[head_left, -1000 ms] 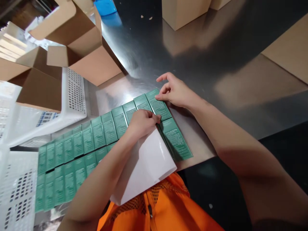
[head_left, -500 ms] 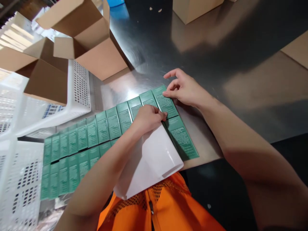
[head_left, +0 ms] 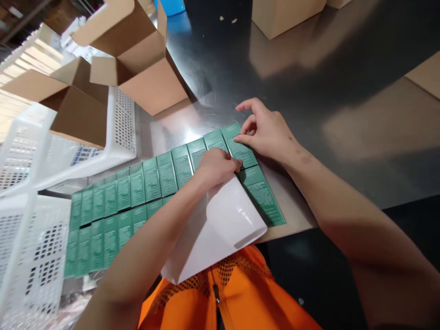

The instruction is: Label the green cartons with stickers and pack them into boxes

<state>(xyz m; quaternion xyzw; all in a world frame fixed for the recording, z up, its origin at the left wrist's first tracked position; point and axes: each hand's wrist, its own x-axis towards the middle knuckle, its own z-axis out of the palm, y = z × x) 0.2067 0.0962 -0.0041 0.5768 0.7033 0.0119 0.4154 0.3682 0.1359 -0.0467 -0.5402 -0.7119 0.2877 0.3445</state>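
My left hand (head_left: 220,166) is closed on the upper edge of a glossy white sheet (head_left: 206,238), its thumb and index pinched together. The sheet bends down over the front of the table, its right side curled. Under and around it, thin green boxes (head_left: 167,174) with small print lie in two long rows. My right hand (head_left: 263,128) is over the far right green box (head_left: 242,149), its thumb tip at the box's surface. Its index finger is stretched out and apart from the thumb, while the other fingers curl. I make out nothing held in it.
White perforated baskets (head_left: 125,119) stand on the left, with an open cardboard box (head_left: 82,114) on one. Another open carton (head_left: 154,85) is behind the rows. A cardboard box (head_left: 285,16) stands at the back of the metal table (head_left: 343,91), and a blue object (head_left: 175,7) is at the top.
The view has shifted slightly, so the baskets and cartons sit a little farther right. The sheet's right side curls more. Both hands keep nearly the same place over the boxes.
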